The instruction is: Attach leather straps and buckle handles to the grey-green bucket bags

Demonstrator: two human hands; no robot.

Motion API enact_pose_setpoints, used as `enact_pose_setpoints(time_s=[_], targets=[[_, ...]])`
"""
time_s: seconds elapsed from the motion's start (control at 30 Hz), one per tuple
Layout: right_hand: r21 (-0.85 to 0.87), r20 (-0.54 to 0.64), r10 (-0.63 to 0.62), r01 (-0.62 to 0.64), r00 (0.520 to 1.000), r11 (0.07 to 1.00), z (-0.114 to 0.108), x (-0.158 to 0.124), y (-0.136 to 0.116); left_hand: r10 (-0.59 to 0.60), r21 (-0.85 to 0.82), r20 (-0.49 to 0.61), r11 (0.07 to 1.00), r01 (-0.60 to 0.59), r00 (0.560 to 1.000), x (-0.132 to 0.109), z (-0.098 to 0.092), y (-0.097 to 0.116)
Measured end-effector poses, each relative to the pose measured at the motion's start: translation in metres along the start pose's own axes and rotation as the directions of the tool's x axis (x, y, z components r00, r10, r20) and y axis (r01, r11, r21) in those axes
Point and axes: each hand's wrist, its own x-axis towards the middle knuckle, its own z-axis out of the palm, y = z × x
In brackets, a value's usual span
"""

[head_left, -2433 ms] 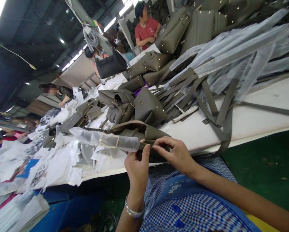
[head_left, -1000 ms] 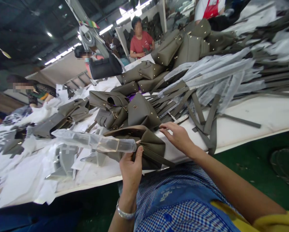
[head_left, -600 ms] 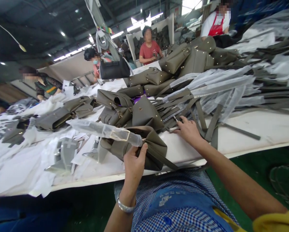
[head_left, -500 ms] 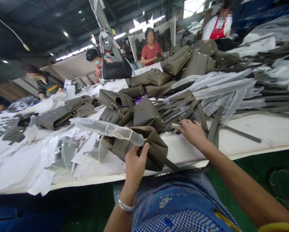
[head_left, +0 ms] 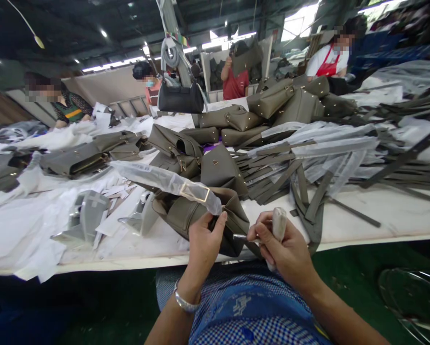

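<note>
An olive-grey handbag (head_left: 186, 215) lies at the table's near edge, its mouth partly open. My left hand (head_left: 205, 242) is closed at its side, pinching the end of a plastic-wrapped strap (head_left: 157, 179) against the bag. A gold rectangular buckle (head_left: 195, 191) shows near that end. To the right, my right hand (head_left: 286, 249) is closed round a screwdriver-like tool (head_left: 279, 224) with a pale, wrapped-looking handle. Its thin metal tip (head_left: 239, 236) points left toward the bag's side. My fingers hide part of the tool and the strap's very end.
More handbags (head_left: 222, 167) are heaped behind. Loose straps (head_left: 308, 148), some in plastic, spread to the right. Paper scraps (head_left: 38, 239) and plastic-covered grey pieces (head_left: 88, 211) lie left. Several people work across the table (head_left: 344, 230); one (head_left: 235, 81) lifts a bag. A metal-framed stool (head_left: 409, 297) stands right.
My right hand has come left and nearer from the strap pile, bringing the tool up beside the bag. My left hand keeps its pinch. A person opposite has raised a bag.
</note>
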Motion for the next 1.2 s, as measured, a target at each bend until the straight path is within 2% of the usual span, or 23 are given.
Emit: enact_pose_setpoints(time_s=[0.07,0.17,0.3,0.4,0.57,0.7,0.93,1.2], targets=[[-0.195,-0.015,-0.091,0.086,0.996,0.977,0.005,-0.001,0.000,0.004,0.014,0.006,1.000,-0.004,1.000,-0.001,0.000,-0.001],[-0.446,-0.055,-0.224,0.176,0.973,0.878,0.010,-0.001,0.003,0.010,0.032,0.005,0.999,-0.010,1.000,-0.002,-0.001,-0.002],[-0.602,-0.057,-0.342,0.241,0.938,0.761,0.014,0.001,0.007,0.013,0.018,0.006,1.000,-0.014,1.000,-0.002,-0.001,-0.001],[-0.620,0.018,-0.366,0.298,0.930,0.726,0.018,0.002,0.008,0.006,-0.002,0.012,1.000,-0.006,1.000,-0.001,-0.001,-0.002],[-0.598,0.125,-0.276,0.294,0.953,0.746,0.020,0.001,0.005,-0.027,-0.061,0.033,0.998,0.029,0.999,-0.001,-0.001,-0.006],[-0.589,0.096,-0.291,0.290,0.952,0.754,0.021,0.001,0.003,-0.039,-0.088,0.040,0.995,0.042,0.998,-0.002,-0.001,-0.007],[-0.628,0.091,-0.365,0.338,0.927,0.701,0.022,0.000,0.005,-0.035,-0.095,0.040,0.995,0.039,0.999,-0.002,-0.001,-0.006],[-0.659,0.133,-0.321,0.326,0.938,0.678,0.025,0.004,0.001,-0.028,-0.089,0.034,0.996,0.031,0.999,-0.006,-0.001,-0.005]])
